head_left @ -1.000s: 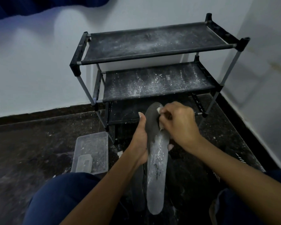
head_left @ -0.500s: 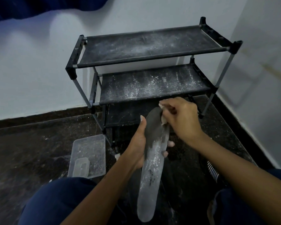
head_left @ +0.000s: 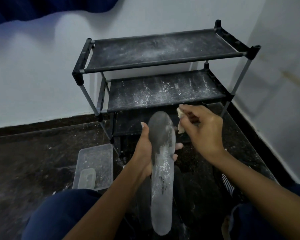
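My left hand (head_left: 144,153) grips a long grey shoe insole (head_left: 161,170) around its middle, thumb on the left edge and fingertips showing on the right. The insole stands nearly upright; its top part is dark and its lower part is coated in white powder. My right hand (head_left: 203,130) hovers just right of the insole's top, clear of it, pinching a small pale cloth wad (head_left: 180,122).
A black three-tier shoe rack (head_left: 163,66), dusted with white powder, stands in the room's corner ahead. A clear plastic tray (head_left: 95,165) with a small clear box in it lies on the dark floor to the left. White walls close in behind and on the right.
My right hand with the cloth has lifted off the insole's top and moved right and up. The insole's upper part now shows dark, with less powder.
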A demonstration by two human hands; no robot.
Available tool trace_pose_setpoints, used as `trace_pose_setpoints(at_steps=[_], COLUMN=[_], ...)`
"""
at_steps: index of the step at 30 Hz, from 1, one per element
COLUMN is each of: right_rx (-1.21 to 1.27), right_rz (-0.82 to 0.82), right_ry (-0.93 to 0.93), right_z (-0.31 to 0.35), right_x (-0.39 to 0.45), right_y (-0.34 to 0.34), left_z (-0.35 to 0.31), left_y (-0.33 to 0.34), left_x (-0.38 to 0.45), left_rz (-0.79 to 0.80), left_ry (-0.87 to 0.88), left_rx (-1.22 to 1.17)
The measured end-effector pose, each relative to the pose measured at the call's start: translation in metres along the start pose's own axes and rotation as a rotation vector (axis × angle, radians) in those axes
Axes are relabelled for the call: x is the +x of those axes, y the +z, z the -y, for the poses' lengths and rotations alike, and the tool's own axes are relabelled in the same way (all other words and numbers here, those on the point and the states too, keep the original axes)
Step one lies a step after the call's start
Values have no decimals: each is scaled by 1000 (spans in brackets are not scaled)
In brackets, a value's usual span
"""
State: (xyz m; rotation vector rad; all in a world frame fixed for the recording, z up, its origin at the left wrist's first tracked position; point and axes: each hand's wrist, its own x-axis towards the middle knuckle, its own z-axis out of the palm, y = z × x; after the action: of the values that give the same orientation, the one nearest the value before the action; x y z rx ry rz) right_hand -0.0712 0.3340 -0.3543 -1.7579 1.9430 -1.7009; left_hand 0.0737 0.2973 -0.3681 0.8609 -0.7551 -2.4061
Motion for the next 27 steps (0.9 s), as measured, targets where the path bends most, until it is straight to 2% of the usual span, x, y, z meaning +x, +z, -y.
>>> trace_pose_setpoints(at_steps=[4, 13, 15, 20, 27], right_rx=[-92, -118, -123, -127, -153], right_rz=[161, 370, 355, 164, 298], right_ry=[-101, -57, -35, 52, 159], right_z=[1, 10, 9, 4, 10], right_x=[4, -41, -34, -1, -30], right_y=[9, 20, 17, 12, 9], left_z=[6, -3, -2, 3, -3], left_y=[3, -3, 0, 0, -11], left_x=[1, 1, 0, 3, 6], left_rz=[-3, -104, -97, -67, -156], left_ry=[-48, 21, 8, -16, -15], left_rx=[96, 30, 25, 105, 103])
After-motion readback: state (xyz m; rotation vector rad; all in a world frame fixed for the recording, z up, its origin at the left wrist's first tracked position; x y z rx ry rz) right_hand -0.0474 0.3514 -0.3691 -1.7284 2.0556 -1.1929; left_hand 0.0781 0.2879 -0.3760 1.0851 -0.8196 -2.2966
